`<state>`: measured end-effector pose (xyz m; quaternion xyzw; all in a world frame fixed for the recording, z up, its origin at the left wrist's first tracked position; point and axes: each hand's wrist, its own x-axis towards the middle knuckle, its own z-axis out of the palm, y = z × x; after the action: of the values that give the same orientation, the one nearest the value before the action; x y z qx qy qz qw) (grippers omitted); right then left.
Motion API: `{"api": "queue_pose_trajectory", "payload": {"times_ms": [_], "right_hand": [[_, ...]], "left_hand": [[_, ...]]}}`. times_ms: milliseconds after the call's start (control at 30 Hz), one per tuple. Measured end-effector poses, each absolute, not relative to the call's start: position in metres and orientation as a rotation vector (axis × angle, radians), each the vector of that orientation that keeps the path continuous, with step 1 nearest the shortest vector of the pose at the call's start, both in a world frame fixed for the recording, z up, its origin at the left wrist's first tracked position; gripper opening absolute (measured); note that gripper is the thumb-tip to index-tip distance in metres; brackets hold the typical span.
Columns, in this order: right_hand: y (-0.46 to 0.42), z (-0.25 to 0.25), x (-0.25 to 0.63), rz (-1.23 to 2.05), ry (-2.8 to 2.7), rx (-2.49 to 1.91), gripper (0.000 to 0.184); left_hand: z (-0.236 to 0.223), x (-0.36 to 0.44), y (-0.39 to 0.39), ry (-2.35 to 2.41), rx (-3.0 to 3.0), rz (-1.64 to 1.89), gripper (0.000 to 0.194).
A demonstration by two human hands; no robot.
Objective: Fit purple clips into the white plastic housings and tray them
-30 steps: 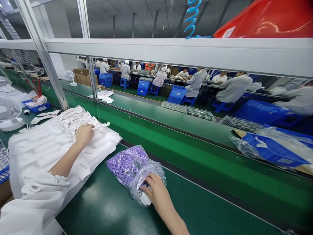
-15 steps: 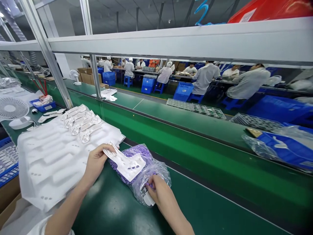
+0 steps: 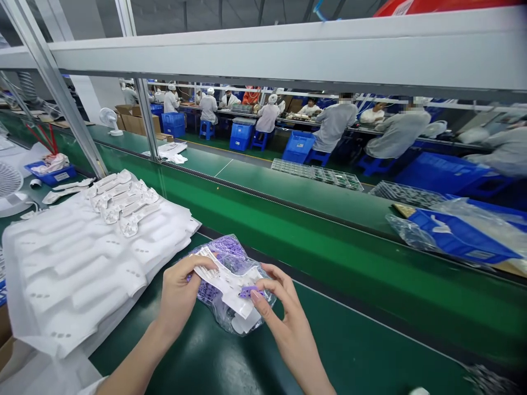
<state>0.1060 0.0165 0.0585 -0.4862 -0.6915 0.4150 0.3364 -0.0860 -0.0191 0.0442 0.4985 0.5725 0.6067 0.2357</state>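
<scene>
My left hand point(image 3: 180, 293) grips a white plastic shell point(image 3: 225, 288) by its narrow end, between thumb and fingers. At the shell's wide end, my right hand point(image 3: 291, 318) pinches a small purple piece point(image 3: 248, 291) against or just over the surface; contact cannot be made out exactly. Beneath the shell lies a clear plastic bag point(image 3: 230, 244) full of purple pieces, partly hidden by the shell and my fingers. A white item point(image 3: 246, 322) shows under the clear film near the bag's lower end.
To the left, a stack of white moulded trays point(image 3: 86, 258) carries several white shells point(image 3: 129, 216). A metal upright point(image 3: 61, 99) and a green ledge point(image 3: 280, 219) run beyond the bench. A fan point(image 3: 10, 189) stands far left. People in white coats point(image 3: 335, 123) sit across the aisle.
My right hand has come out of the bag with a purple piece and moved up to the shell's wide end. The shell has shifted slightly right and down. The view has shifted too.
</scene>
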Motion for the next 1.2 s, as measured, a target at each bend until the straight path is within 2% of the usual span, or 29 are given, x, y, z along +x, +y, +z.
{"api": "queue_pose_trajectory", "payload": {"times_ms": [233,267,367,400,467,500,600,667,767,900,1100,1200], "right_hand": [[0.017,0.057,0.103,1.193,-1.709,-1.17,0.02],[0.017,0.058,0.103,1.264,-1.647,-1.143,0.024],[0.017,0.06,0.101,1.546,-1.468,-1.095,0.056],[0.017,0.06,0.101,1.622,-1.446,-1.106,0.061],[0.018,0.058,0.1,1.706,-1.439,-1.147,0.056],[0.019,0.056,0.1,1.709,-1.437,-1.157,0.051],[0.023,0.046,0.1,1.661,-1.393,-1.145,0.044],[0.026,0.038,0.099,1.626,-1.376,-1.13,0.043],[0.029,0.03,0.1,1.597,-1.389,-1.112,0.04],[0.03,0.026,0.101,1.619,-1.382,-1.079,0.038],[0.027,0.024,0.096,1.622,-1.307,-1.074,0.034],[0.025,0.026,0.095,1.642,-1.297,-1.073,0.035]], "left_hand": [[0.045,-0.078,-0.021,1.456,1.299,1.75,0.025],[0.046,-0.077,-0.021,1.441,1.281,1.755,0.024],[0.047,-0.073,-0.021,1.435,1.246,1.762,0.022],[0.048,-0.071,-0.022,1.445,1.237,1.759,0.021],[0.05,-0.065,-0.024,1.438,1.15,1.751,0.017],[0.051,-0.062,-0.026,1.418,1.065,1.744,0.021],[0.053,-0.049,-0.03,1.33,0.77,1.665,0.062],[0.05,-0.044,-0.029,1.252,0.686,1.508,0.071],[0.041,-0.04,-0.021,1.13,0.724,1.282,0.061],[0.026,-0.039,-0.013,1.115,0.798,1.257,0.044],[0.018,-0.04,-0.016,1.192,0.951,1.208,0.033],[0.019,-0.041,-0.015,1.178,0.929,1.21,0.034]]}}
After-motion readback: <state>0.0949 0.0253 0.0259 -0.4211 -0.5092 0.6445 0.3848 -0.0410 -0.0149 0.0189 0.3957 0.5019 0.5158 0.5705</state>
